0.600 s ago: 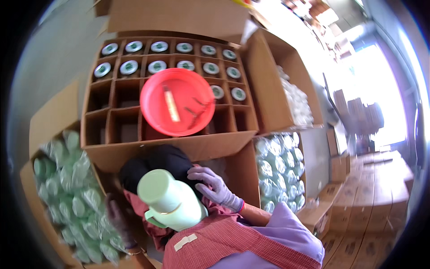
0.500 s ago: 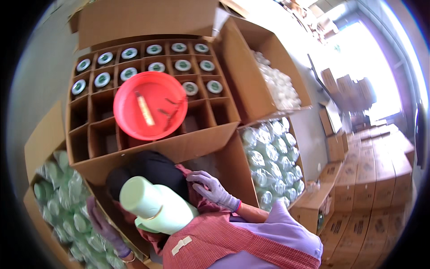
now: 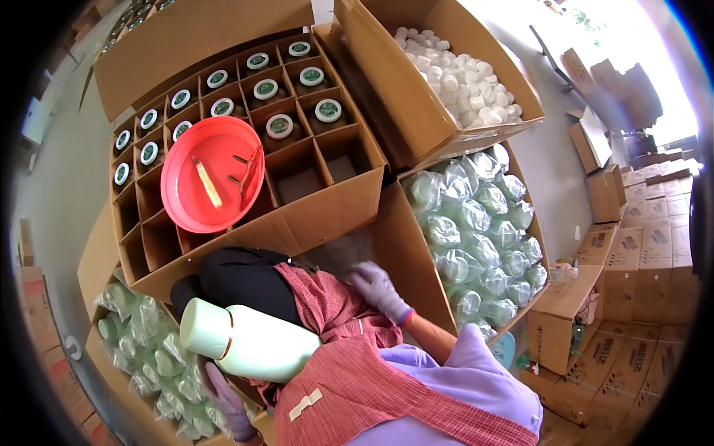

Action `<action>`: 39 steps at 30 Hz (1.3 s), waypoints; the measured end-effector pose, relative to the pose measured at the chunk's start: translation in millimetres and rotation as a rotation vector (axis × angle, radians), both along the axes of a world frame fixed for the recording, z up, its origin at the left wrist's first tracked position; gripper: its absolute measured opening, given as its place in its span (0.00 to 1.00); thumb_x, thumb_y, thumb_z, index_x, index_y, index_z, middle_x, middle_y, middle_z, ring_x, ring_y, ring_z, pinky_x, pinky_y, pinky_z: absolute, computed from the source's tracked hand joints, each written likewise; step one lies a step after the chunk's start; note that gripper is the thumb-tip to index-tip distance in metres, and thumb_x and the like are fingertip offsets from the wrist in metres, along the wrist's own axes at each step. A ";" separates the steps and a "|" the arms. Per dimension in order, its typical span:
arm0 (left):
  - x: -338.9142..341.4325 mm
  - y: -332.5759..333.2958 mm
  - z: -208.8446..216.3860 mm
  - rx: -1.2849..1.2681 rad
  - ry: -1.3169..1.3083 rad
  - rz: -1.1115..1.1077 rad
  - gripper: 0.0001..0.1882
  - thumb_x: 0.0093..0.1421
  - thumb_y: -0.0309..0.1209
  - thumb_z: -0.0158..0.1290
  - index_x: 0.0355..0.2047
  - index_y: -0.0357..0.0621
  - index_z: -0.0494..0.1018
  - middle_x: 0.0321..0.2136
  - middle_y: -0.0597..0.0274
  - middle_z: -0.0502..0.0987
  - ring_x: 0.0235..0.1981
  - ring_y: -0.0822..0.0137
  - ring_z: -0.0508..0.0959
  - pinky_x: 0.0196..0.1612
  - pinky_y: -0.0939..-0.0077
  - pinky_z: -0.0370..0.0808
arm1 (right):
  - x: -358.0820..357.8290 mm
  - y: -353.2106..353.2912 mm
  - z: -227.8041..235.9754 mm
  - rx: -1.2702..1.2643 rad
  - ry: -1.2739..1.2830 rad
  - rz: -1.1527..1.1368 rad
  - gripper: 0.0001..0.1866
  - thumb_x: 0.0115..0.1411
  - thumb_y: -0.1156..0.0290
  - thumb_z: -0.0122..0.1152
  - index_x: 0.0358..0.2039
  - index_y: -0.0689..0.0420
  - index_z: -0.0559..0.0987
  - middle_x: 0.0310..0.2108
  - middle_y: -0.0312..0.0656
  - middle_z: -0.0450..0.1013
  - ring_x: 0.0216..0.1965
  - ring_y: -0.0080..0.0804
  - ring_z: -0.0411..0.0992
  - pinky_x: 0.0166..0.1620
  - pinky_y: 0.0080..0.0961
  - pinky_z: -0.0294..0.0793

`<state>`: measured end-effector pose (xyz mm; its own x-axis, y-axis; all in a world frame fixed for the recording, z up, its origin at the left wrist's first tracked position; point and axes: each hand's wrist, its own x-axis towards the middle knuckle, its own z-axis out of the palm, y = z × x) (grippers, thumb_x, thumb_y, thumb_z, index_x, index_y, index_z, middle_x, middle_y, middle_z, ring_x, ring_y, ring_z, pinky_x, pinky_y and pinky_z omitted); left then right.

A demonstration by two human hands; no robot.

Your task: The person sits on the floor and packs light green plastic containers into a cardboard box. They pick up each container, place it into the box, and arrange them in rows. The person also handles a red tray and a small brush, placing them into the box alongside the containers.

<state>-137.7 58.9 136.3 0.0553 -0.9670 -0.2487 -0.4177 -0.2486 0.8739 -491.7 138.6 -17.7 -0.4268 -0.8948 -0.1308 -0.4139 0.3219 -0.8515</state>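
A mint-green flask (image 3: 271,342) with a thick lid lies tilted across my lap, over a red checked apron (image 3: 349,394). Beside its lower side, my left hand (image 3: 227,398) in a purple glove has its fingers stretched out, close to plastic-wrapped green bottles (image 3: 160,364). Part of that hand is hidden by the flask. My right hand (image 3: 379,291), gloved too, hovers at my right knee with loosely bent, slightly blurred fingers; I see nothing in it. In front of me a divided carton (image 3: 320,234) holds several jars with white-and-green lids (image 3: 265,89).
A red plastic basin (image 3: 195,175) with a yellow-handled tool and thin dark pieces rests on the carton's dividers. Right of it stand a box of small white caps (image 3: 465,82) and a box of wrapped bottles (image 3: 483,245). Stacked cartons (image 3: 632,275) fill the far right.
My view has turned, so the divided carton sits further left. My left hand has drawn in beside the flask. My right hand has shifted right and slightly up, its fingers now blurred.
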 end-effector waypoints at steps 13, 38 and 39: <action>-1.0 -31.4 59.3 -0.403 0.006 0.050 0.26 0.67 0.38 0.35 0.57 0.29 0.62 0.54 0.46 0.67 0.56 0.56 0.68 0.60 0.61 0.62 | -92.1 -31.0 30.9 0.119 -1.078 0.171 0.14 0.59 0.63 0.56 0.30 0.63 0.80 0.32 0.40 0.77 0.35 0.23 0.74 0.39 0.20 0.72; 17.9 -212.9 158.8 -0.768 0.170 -0.357 0.44 0.60 0.33 0.54 0.67 0.44 0.38 0.67 0.53 0.45 0.66 0.59 0.49 0.66 0.64 0.49 | 151.7 -370.8 340.1 -0.117 -1.386 1.211 0.31 0.63 0.45 0.45 0.56 0.56 0.68 0.48 0.41 0.72 0.48 0.39 0.71 0.57 0.40 0.65; 17.8 -216.5 159.1 -0.746 0.130 -0.391 0.45 0.59 0.35 0.55 0.68 0.44 0.38 0.66 0.53 0.46 0.67 0.61 0.48 0.66 0.64 0.48 | 159.9 -369.8 342.7 -0.213 -1.352 1.179 0.31 0.63 0.45 0.45 0.57 0.55 0.67 0.50 0.40 0.70 0.50 0.39 0.70 0.58 0.40 0.64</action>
